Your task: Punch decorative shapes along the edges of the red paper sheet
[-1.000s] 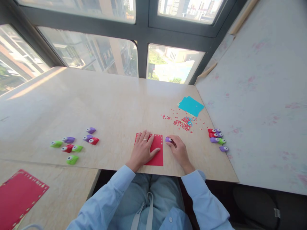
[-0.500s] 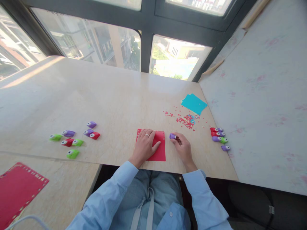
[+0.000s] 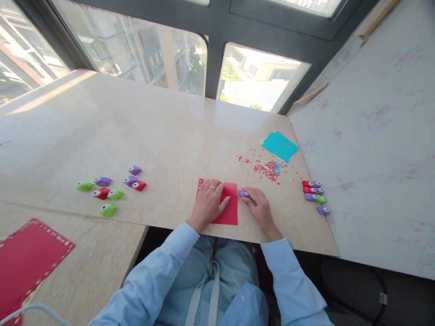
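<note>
**Purple punch held at the right edge of the red card**

The small purple punch (image 3: 242, 194) is pinched in the fingertips of the right hand (image 3: 258, 209), and it is seen touching the right edge of the red card (image 3: 228, 209), near that card's upper right corner. From the grip, the card lies to the left; the punch's long axis is laid roughly crosswise to the edge, nose toward the card, tail toward the palm. Whether the edge is already seated in the slot cannot be told at this size.

The card is pressed flat on the pale table (image 3: 170, 136) by the left hand (image 3: 209, 203), fingers spread and closed on nothing, palm down over the card's left half. So the card is pinned by one hand and met by the other, with the right hand plainly the nearer to the punch.

A row of small holes is made out along the card's top edge. Red punched bits (image 3: 267, 169) are scattered further right, near a teal sheet (image 3: 280, 146); spare punches (image 3: 314, 195) are clustered well apart at the right, and more loose punches (image 3: 108, 190) at the left.
</note>
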{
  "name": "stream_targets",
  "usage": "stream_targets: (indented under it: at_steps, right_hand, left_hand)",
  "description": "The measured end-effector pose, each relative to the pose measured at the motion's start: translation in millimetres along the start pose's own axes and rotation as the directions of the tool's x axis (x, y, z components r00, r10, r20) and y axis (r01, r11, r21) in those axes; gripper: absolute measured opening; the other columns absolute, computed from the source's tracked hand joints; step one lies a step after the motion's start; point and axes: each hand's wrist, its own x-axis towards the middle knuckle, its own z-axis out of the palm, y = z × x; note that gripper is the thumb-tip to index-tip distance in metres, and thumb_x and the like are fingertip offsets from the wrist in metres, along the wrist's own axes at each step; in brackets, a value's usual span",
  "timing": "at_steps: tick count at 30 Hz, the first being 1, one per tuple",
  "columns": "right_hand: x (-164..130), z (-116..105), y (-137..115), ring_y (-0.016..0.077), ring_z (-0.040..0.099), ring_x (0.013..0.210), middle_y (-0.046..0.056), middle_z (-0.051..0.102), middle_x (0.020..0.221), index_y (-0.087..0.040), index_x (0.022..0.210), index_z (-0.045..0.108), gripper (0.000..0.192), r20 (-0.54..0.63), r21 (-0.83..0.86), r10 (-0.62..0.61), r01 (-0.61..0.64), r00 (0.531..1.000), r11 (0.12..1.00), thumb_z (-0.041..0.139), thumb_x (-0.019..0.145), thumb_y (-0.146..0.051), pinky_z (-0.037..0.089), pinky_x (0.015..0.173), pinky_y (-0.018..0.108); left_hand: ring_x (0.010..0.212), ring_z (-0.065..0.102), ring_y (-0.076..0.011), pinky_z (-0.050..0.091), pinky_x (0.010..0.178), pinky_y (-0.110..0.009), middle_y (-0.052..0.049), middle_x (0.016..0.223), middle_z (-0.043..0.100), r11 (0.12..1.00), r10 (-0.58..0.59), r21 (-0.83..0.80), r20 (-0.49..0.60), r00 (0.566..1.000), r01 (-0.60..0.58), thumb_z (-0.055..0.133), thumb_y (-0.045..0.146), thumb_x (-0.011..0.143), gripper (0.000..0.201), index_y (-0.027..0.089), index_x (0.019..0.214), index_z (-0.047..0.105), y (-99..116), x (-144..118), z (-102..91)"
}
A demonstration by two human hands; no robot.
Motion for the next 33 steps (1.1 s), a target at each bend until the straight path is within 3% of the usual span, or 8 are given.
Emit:
stream_targets:
  at_steps: [11,20,33]
  right_hand:
    - [-1.1,4.6,-6.2,0.0242,0.062,0.104,0.01,0.069,0.111,-0.021,0.121,0.066,0.03,-0.006,-0.149,-0.108,0.106,0.994,0.983,0.05,0.097,-0.027,0.051,0.095,0.043]
    - [-2.3,3.2,-5.3,0.0231,0.064,0.102,0.01,0.07,0.109,-0.021,0.115,0.067,0.023,-0.005,-0.106,-0.133,0.132,0.991,0.986,0.056,0.095,-0.028,0.053,0.092,0.042]
    - [-2.2,1.4,-4.6,0.0219,0.065,0.102,0.009,0.07,0.109,-0.021,0.114,0.068,0.023,-0.005,-0.035,-0.077,0.076,0.997,0.996,0.059,0.093,-0.025,0.053,0.094,0.04]
  left_hand:
    - [0.124,0.049,-0.0267,0.037,0.115,-0.046,-0.013,0.129,0.057,0.999,-0.02,-0.032,-0.003,1.0,0.02,0.051,0.037,0.094,0.037,0.015,0.123,0.055,-1.4,-0.3,0.6]
    - [0.122,0.05,-0.0279,0.042,0.111,-0.049,-0.013,0.128,0.057,1.0,0.003,-0.013,0.002,1.0,-0.003,0.05,0.036,0.094,0.036,0.016,0.123,0.055,-0.8,-0.3,-1.5]
    - [0.122,0.05,-0.028,0.041,0.113,-0.048,-0.012,0.129,0.056,1.0,0.009,0.019,-0.001,1.0,-0.009,0.05,0.036,0.094,0.036,0.015,0.122,0.055,-1.7,-0.9,0.2]
